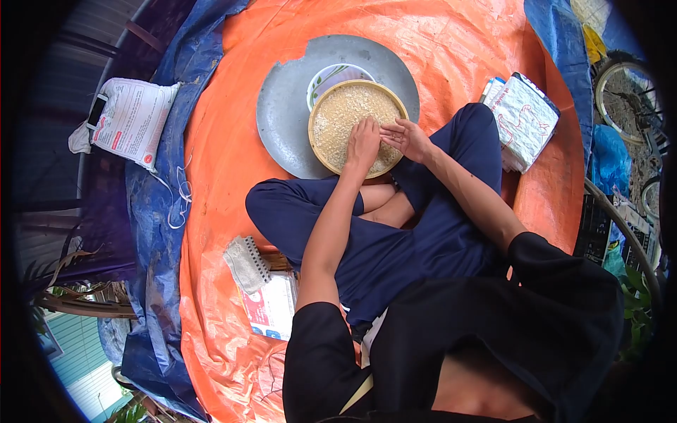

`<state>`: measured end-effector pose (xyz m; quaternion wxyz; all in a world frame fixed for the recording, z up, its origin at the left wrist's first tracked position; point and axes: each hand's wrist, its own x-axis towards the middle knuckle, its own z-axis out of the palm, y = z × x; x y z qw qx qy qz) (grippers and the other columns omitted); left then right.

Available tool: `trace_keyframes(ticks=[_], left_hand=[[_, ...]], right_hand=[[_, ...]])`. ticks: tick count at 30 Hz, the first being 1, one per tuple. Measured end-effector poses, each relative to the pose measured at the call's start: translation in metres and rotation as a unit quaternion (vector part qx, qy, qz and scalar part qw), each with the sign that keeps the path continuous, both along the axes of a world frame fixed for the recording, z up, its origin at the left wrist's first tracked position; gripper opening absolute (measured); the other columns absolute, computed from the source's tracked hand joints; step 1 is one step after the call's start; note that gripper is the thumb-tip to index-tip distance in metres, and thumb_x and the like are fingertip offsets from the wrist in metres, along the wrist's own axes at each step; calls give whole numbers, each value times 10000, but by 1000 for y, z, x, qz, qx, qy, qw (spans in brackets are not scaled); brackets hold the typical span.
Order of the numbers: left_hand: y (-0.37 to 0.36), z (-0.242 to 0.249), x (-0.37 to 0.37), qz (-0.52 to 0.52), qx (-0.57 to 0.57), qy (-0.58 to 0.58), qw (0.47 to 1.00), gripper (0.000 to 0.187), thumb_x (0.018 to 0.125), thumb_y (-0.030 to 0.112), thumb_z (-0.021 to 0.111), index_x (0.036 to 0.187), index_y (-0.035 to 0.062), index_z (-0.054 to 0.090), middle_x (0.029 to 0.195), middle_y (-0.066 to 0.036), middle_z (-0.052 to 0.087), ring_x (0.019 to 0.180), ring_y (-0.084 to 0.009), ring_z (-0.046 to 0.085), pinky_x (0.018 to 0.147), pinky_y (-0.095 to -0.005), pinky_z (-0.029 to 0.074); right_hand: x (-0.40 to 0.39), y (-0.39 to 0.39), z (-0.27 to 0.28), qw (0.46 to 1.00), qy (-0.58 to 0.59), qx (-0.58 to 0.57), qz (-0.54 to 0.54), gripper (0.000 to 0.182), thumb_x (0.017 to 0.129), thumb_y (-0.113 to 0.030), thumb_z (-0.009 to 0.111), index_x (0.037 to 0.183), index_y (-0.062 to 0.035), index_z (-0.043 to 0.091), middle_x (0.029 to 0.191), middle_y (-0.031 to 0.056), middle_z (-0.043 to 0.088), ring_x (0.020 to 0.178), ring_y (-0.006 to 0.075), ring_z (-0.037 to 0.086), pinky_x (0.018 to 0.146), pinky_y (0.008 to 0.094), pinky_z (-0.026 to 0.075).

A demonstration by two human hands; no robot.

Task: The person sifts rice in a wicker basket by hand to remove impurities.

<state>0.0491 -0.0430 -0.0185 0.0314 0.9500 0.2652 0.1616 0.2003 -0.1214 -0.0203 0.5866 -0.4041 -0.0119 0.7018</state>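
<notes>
A round, shallow basket (pixel 319 156) with a tan rim holds a layer of pale, rice-like grains (pixel 352 106). My left hand (pixel 363 144) lies over the grains near the basket's front side, its fingers stretched out and pointing away from me. Beside it, my right hand (pixel 407 139) is turned partly palm up over the right rim, fingers extended leftward; no held object shows in it. Partly hidden beneath the basket is a white bowl (pixel 340 72) with a green leaf pattern. Both rest over a large grey metal tray (pixel 282 113) with a ragged edge.
An orange tarp (pixel 218 155) covers the ground, with blue tarp (pixel 151 233) along its sides. A printed white sack (pixel 134 120) is at left, a bundle of folded sacks (pixel 525 120) at right. A spiral-edged grey pad (pixel 245 264) lies by my left knee. A bicycle wheel (pixel 624 99) stands far right.
</notes>
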Motion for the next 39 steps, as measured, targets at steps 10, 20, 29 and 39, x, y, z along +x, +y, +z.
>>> trace_keyframes(ticks=[10,20,29,39], left_hand=[[3,0,-2,-7,-55,-18,998,82,783,34,569,790,-7,640,881,-144,608,890,-291,623,789,-386,511],[1,4,-2,7,-62,7,998,75,782,13,579,807,-16,644,881,-161,617,884,-294,638,777,-374,533],[1,2,-2,8,-63,8,998,73,775,2,586,817,-21,641,895,-165,611,895,-300,633,777,-380,532],[0,6,-1,11,-74,14,997,83,765,-13,593,830,-17,644,918,-163,605,914,-303,625,797,-382,526]], right_hand=[[-2,-2,2,999,-20,0,26,492,987,-318,400,1215,102,517,1185,191,607,1111,261,589,1006,337,460],[-2,-2,-2,999,-16,1,32,487,985,-319,408,1213,95,523,1180,183,607,1102,261,591,1001,338,462],[-2,-2,0,999,-17,-1,33,494,982,-323,415,1222,97,514,1198,189,599,1108,264,587,1000,342,461],[-2,-1,0,999,-20,-5,33,510,984,-335,411,1233,99,507,1202,187,597,1117,261,584,1008,339,458]])
